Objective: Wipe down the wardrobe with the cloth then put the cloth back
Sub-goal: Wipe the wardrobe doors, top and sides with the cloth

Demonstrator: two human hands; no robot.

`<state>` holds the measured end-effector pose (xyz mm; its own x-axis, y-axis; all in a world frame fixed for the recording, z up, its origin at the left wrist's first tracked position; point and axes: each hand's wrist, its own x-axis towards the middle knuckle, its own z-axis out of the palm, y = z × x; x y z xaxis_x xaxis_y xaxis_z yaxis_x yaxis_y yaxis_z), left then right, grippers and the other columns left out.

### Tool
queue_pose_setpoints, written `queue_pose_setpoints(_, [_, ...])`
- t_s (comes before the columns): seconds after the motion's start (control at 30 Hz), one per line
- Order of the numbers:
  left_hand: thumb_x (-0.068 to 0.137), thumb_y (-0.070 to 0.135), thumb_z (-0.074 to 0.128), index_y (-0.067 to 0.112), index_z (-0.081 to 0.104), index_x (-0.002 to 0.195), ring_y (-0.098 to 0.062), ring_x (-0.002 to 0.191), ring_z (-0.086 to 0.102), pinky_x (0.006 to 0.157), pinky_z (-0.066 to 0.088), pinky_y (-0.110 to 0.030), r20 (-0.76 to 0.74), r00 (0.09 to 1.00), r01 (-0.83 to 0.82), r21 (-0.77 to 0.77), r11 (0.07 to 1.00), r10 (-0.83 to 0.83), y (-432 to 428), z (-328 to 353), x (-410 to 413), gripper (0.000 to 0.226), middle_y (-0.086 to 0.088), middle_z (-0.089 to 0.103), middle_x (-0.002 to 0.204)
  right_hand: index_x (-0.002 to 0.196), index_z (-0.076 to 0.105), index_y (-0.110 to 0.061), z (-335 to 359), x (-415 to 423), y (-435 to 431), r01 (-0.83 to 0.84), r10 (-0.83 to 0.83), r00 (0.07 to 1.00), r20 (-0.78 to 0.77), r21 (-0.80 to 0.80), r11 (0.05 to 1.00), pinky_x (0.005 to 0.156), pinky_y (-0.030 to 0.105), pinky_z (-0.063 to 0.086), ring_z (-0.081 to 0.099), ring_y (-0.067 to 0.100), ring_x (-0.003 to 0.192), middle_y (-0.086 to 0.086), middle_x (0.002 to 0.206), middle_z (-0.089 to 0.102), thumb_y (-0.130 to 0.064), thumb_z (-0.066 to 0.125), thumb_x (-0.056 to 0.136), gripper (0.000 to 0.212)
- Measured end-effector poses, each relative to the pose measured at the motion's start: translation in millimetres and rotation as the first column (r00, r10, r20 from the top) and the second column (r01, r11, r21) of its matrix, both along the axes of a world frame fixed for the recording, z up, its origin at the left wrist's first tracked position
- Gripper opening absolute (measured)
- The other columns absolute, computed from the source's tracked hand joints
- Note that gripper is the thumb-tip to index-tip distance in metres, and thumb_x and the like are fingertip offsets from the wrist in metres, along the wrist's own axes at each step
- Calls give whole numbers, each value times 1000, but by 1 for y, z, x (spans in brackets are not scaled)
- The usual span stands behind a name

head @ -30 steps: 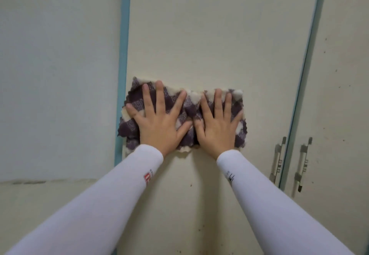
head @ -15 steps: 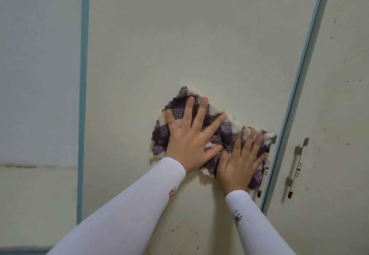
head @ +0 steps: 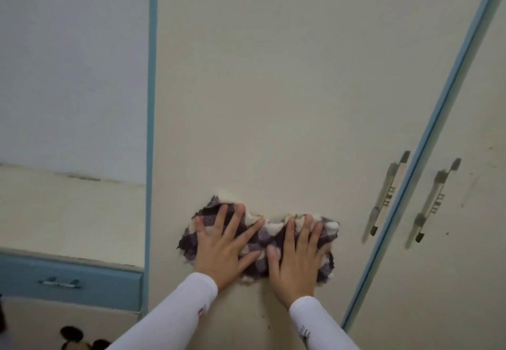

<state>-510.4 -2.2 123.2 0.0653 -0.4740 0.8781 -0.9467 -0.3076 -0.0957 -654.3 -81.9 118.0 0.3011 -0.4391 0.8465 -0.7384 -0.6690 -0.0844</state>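
Cloth (head: 262, 237) pinned to wardrobe door (head: 273, 103) under left hand (head: 223, 253) and right hand (head: 297, 260), fingers (head: 236, 219) splayed; sleeve logos (head: 201, 312) illegible.

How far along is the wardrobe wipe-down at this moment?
Done: nothing I can confirm as clean. In hand: left hand and right hand press the checked cloth flat against the wardrobe door, low down. Left: the right-hand door shows dark specks, and the cloth is not yet put back.

Left hand (head: 223, 251) and right hand (head: 297, 256) side by side, fingers spread flat.
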Motion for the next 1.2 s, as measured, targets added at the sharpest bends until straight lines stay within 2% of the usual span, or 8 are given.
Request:
queue_pose_setpoints(0.1, [89, 66, 12, 44, 2, 144, -27, 142, -14, 99, 3, -70, -53, 997, -56, -154, 986, 48, -2, 67, 14, 61, 0, -17, 156, 149, -3, -24, 73, 32, 7, -71, 79, 994, 75, -105, 992, 108, 53, -13, -20, 25, 142, 3, 156, -18, -59, 12, 93, 68])
queue_pose_setpoints(0.27, [90, 61, 19, 43, 8, 144, -22, 141, -19, 102, -2, -66, -66, 993, -113, -267, 957, 99, 11, 141, 47, 58, -7, 11, 152, 146, 17, -21, 157, 73, 18, -61, 96, 985, 145, -233, 970, 105, 60, -14, -9, 27, 143, 12, 155, 14, -57, 35, 85, 73])
queue_pose_setpoints(0.37, [89, 63, 24, 43, 14, 144, -23, 142, -15, 101, 0, -68, -34, 995, -99, -298, 949, 93, 12, 114, 57, 60, -6, 1, 156, 148, 14, -25, 133, 76, 13, -84, 97, 995, 18, -368, 926, 105, 64, -9, -13, 23, 143, 1, 157, -13, -57, 30, 90, 68])
queue_pose_setpoints(0.53, [83, 65, 32, 41, 2, 146, -30, 143, -10, 101, 2, -67, 49, 995, -78, -206, 976, 90, 15, 15, 58, 74, -2, -13, 157, 128, 43, -22, 31, 65, 5, -195, 138, 978, -158, -442, 876, 109, 61, -4, 0, 22, 145, -1, 158, -4, -45, 22, 99, 43])
queue_pose_setpoints(0.7, [91, 63, 8, 40, -3, 146, -32, 142, -12, 101, -2, -66, 87, 992, -81, -72, 994, 87, 19, -33, 53, 61, -4, -15, 156, 109, 48, -23, -25, 50, -3, -234, 138, 956, -260, -388, 891, 110, 57, -3, -2, 19, 145, -2, 158, -5, -41, 16, 100, 38])
queue_pose_setpoints(0.83, [91, 63, 7, 40, -4, 146, -32, 142, -14, 99, 0, -68, 51, 996, -75, -26, 997, 76, 25, -31, 49, 60, -4, -16, 156, 109, 61, -20, -20, 45, 0, -259, 144, 938, -314, -362, 896, 110, 55, -6, -4, 19, 145, -2, 158, -7, -40, 13, 100, 52])
queue_pose_setpoints(1.0, [88, 58, 29, 42, 0, 146, -28, 142, -15, 101, -6, -67, 17, 999, -43, -179, 983, 46, 7, 38, 30, 66, 0, -18, 156, 120, 44, -17, 49, 42, -7, -180, 118, 979, -166, -434, 883, 110, 56, -3, -6, 17, 145, -6, 157, -11, -37, 35, 90, 37])
queue_pose_setpoints(1.2, [83, 48, 42, 36, 25, 141, -26, 142, -15, 101, -4, -68, 33, 999, -9, -268, 963, 18, -20, 93, -2, 61, -8, 10, 153, 122, 43, -13, 100, 15, -31, -172, 149, 985, -87, -496, 851, 110, 57, 0, -2, 19, 145, -5, 157, -9, -37, 30, 97, 37])
